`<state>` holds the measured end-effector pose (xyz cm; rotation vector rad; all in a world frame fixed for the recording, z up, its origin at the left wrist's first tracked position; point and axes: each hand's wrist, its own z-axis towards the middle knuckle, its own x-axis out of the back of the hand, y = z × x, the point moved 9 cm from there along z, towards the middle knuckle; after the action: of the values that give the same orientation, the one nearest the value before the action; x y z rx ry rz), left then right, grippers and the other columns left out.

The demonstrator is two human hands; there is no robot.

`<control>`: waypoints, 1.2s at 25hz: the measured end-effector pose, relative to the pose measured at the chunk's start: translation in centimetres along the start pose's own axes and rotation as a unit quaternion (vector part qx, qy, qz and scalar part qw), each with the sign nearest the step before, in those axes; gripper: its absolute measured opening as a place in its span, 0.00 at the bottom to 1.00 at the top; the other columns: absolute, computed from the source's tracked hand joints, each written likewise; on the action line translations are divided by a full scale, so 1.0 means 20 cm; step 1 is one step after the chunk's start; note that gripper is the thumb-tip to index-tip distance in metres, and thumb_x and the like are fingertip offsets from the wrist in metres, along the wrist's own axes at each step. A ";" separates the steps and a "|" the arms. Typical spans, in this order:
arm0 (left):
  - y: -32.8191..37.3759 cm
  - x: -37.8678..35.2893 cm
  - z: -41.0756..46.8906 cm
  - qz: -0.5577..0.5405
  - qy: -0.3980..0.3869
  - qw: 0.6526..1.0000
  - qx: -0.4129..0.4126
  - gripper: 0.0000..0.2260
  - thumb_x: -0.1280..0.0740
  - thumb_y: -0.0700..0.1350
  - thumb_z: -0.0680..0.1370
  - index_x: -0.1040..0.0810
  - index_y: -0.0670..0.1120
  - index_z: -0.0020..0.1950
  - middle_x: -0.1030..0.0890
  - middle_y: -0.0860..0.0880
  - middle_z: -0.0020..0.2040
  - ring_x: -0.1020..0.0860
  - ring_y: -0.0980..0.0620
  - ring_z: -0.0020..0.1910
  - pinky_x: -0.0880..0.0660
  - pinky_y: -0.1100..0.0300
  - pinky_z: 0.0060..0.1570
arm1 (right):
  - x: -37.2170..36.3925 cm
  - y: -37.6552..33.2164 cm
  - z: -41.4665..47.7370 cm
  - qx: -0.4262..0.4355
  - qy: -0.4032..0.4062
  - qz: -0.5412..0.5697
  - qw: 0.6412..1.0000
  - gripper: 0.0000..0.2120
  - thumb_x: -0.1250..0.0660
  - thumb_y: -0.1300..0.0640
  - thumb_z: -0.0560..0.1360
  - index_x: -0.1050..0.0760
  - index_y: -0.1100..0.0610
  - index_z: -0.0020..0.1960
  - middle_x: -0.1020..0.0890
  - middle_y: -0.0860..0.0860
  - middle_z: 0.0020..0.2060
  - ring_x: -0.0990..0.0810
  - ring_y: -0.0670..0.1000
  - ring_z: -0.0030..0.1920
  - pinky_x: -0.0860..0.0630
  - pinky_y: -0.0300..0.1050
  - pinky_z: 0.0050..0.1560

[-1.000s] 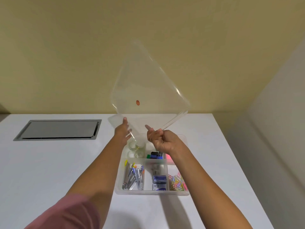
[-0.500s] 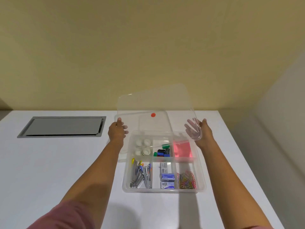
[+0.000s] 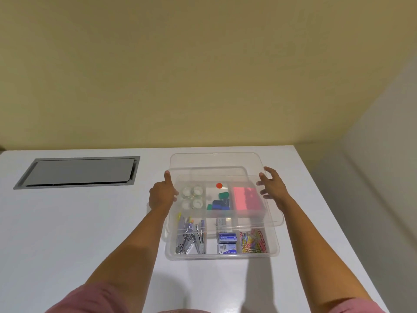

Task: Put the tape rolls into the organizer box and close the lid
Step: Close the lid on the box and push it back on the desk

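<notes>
A clear organizer box (image 3: 222,254) sits on the white table, split into compartments. Several clear tape rolls (image 3: 192,197) lie in its far left compartment. A clear lid (image 3: 259,219) with a red dot sticker (image 3: 219,185) hovers flat just over the box, covering its far part and leaving the near row uncovered. My left hand (image 3: 161,195) grips the lid's left edge with the thumb on top. My right hand (image 3: 272,187) holds the lid's right edge with fingers spread along it.
Other compartments hold binder clips (image 3: 218,202), a pink pad (image 3: 246,198), metal clips (image 3: 190,237), staple boxes (image 3: 227,242) and coloured paper clips (image 3: 253,241). A grey hatch (image 3: 79,172) is set in the table at the left. The table's right edge (image 3: 320,199) runs close to the box.
The lid was held upright above the box, then tilted down; now it lies nearly flat and lower over the box. Both hands moved to its side edges.
</notes>
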<state>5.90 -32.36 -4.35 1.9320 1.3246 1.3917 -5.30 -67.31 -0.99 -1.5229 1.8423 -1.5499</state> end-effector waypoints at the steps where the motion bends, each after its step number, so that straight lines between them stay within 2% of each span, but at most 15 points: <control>1: 0.00 0.00 -0.02 0.027 0.015 0.999 -0.016 0.33 0.51 0.59 0.82 0.19 0.41 0.32 0.19 0.44 0.33 0.21 0.44 0.36 0.25 0.54 0.49 | 0.01 0.04 0.00 -0.003 0.019 -0.020 1.000 0.20 0.42 0.52 0.82 0.38 0.52 0.73 0.19 0.57 0.51 0.24 0.54 0.38 0.24 0.45 0.40; 3: -0.01 -0.01 -0.07 0.059 0.036 0.996 -0.060 0.29 0.49 0.55 0.83 0.16 0.41 0.37 0.20 0.45 0.37 0.21 0.42 0.42 0.25 0.54 0.48 | 0.03 0.12 0.01 -0.011 0.058 -0.083 0.995 0.20 0.42 0.53 0.81 0.36 0.54 0.72 0.17 0.59 0.52 0.22 0.58 0.48 0.24 0.52 0.53; 5: -0.04 -0.03 -0.12 0.069 0.048 0.993 -0.087 0.26 0.46 0.53 0.83 0.16 0.39 0.39 0.21 0.46 0.37 0.19 0.40 0.44 0.24 0.53 0.46 | 0.05 0.17 0.00 -0.014 0.090 -0.170 0.981 0.19 0.42 0.53 0.81 0.34 0.57 0.71 0.19 0.60 0.58 0.22 0.60 0.59 0.26 0.51 0.60; 8: -0.08 -0.05 -0.17 0.056 0.063 0.992 -0.098 0.23 0.42 0.51 0.82 0.25 0.40 0.32 0.23 0.40 0.38 0.19 0.36 0.46 0.24 0.52 0.44 | 0.05 0.21 -0.02 0.007 0.117 -0.214 0.970 0.17 0.41 0.57 0.81 0.31 0.62 0.68 0.25 0.62 0.64 0.24 0.62 0.62 0.27 0.52 0.62; 9: -0.09 -0.05 -0.19 0.054 0.071 0.991 -0.096 0.20 0.41 0.50 0.82 0.24 0.40 0.35 0.22 0.39 0.42 0.20 0.36 0.48 0.24 0.51 0.46 | 0.06 0.22 -0.03 0.010 0.124 -0.223 0.967 0.17 0.41 0.58 0.81 0.30 0.63 0.67 0.27 0.63 0.65 0.25 0.63 0.63 0.27 0.53 0.62; 12: -0.12 -0.04 -0.24 0.064 0.098 0.989 -0.095 0.16 0.40 0.49 0.82 0.20 0.38 0.54 0.22 0.41 0.59 0.23 0.39 0.58 0.25 0.49 0.54 | 0.04 0.26 -0.06 0.009 0.114 -0.273 0.955 0.17 0.43 0.61 0.82 0.31 0.64 0.68 0.29 0.63 0.66 0.28 0.63 0.65 0.29 0.53 0.63; 14: -0.12 -0.04 -0.27 0.077 0.108 0.984 -0.115 0.16 0.40 0.47 0.82 0.20 0.37 0.56 0.23 0.41 0.61 0.24 0.39 0.60 0.26 0.47 0.55 | 0.03 0.29 -0.09 0.010 0.104 -0.298 0.949 0.17 0.45 0.64 0.81 0.32 0.64 0.69 0.30 0.63 0.66 0.28 0.63 0.65 0.28 0.54 0.62; 19: -0.17 -0.02 -0.30 0.067 0.118 0.984 -0.118 0.16 0.42 0.44 0.83 0.19 0.36 0.55 0.22 0.38 0.59 0.25 0.38 0.60 0.26 0.48 0.55 | 0.00 0.32 -0.13 0.033 0.076 -0.331 0.940 0.19 0.46 0.66 0.80 0.33 0.63 0.71 0.30 0.63 0.65 0.26 0.63 0.62 0.27 0.53 0.61; 23: -0.21 -0.05 -0.25 0.090 0.070 0.988 -0.103 0.19 0.43 0.43 0.82 0.21 0.30 0.46 0.21 0.30 0.51 0.22 0.33 0.52 0.24 0.45 0.51 | 0.01 0.31 -0.12 0.024 0.058 -0.325 0.943 0.19 0.46 0.64 0.81 0.33 0.61 0.71 0.28 0.62 0.65 0.26 0.62 0.64 0.28 0.52 0.63; 25: -0.21 -0.06 -0.23 0.095 0.049 0.989 -0.100 0.20 0.43 0.44 0.83 0.22 0.28 0.45 0.21 0.28 0.49 0.22 0.31 0.51 0.24 0.44 0.50 | 0.02 0.30 -0.11 0.016 0.063 -0.314 0.947 0.18 0.45 0.63 0.81 0.31 0.62 0.70 0.27 0.62 0.65 0.26 0.61 0.64 0.28 0.51 0.63; 28: -0.17 -0.07 -0.18 0.093 0.035 0.990 -0.096 0.20 0.44 0.45 0.83 0.21 0.30 0.48 0.19 0.31 0.50 0.22 0.33 0.53 0.25 0.46 0.52 | 0.04 0.29 -0.07 0.001 0.070 -0.270 0.960 0.17 0.44 0.61 0.81 0.29 0.63 0.69 0.25 0.61 0.66 0.27 0.61 0.66 0.29 0.50 0.64; 30: -0.13 -0.08 -0.15 0.078 0.025 0.993 -0.085 0.20 0.45 0.45 0.83 0.21 0.32 0.45 0.19 0.34 0.47 0.22 0.36 0.52 0.26 0.50 0.52 | 0.05 0.29 -0.03 -0.015 0.076 -0.217 0.973 0.15 0.44 0.62 0.81 0.24 0.65 0.62 0.21 0.63 0.60 0.24 0.60 0.58 0.28 0.47 0.56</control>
<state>2.00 -33.02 -5.90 1.9318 1.0566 1.5813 -9.12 -68.66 -5.38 -1.9700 1.6901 -1.8794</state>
